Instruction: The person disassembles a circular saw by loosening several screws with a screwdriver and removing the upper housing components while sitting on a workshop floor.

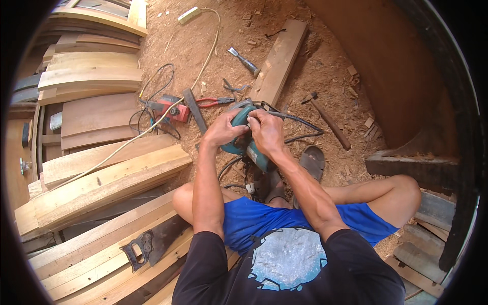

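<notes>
Between my knees is a teal power tool (258, 156) that looks like a circular saw, with a dark cord trailing from it. My left hand (223, 129) is closed round its left side, thumb toward the middle. On the tool's upper part, my right hand (267, 130) has its fingers bent in a pinch close to the left thumb; what lies between the fingertips is hidden. Just beyond the tool lies a long wooden plank (279, 66) on the sawdust. Red-handled pliers (216, 100) and a dark flat bar (195, 111) rest to the left of it.
A red power tool (175, 109) with a looped cord lies left. Stacked boards (112, 188) fill the left side, with a handsaw (152, 246) on them. A chisel (245, 62) and a hammer (330, 122) lie on the ground. A pale extension cord (203, 66) crosses the sawdust.
</notes>
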`<control>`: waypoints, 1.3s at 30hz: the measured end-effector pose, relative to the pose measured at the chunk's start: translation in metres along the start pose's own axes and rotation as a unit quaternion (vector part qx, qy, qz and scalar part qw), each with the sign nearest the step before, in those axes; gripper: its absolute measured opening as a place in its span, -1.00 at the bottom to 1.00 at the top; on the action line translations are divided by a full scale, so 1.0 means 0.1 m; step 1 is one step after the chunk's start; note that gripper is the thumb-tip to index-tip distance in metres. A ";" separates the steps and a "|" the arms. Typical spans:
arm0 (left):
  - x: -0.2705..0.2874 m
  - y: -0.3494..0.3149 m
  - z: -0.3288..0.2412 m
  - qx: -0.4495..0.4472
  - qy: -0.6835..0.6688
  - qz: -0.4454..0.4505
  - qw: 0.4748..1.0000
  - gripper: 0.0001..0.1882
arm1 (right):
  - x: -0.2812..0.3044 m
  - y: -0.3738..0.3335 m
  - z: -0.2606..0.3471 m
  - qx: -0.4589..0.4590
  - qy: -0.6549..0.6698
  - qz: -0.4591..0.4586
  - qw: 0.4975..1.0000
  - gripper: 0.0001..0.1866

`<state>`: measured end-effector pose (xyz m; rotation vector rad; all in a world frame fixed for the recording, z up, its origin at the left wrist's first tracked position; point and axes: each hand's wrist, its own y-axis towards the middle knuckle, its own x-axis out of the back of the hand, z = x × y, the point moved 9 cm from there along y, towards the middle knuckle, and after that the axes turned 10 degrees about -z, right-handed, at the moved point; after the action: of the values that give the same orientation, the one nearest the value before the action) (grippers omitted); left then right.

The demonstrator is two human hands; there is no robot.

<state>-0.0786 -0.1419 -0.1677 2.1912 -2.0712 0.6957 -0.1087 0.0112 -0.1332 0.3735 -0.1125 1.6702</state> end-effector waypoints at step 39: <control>-0.11 0.00 -0.06 -0.024 0.130 -0.057 0.990 -0.52 | 0.03 0.01 0.10 0.039 -0.231 0.058 0.970 -0.73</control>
<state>-0.0800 -0.1301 -0.1661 2.0497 -1.8026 0.8582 -0.1080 0.0112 -0.1223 0.8262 -0.4216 1.6792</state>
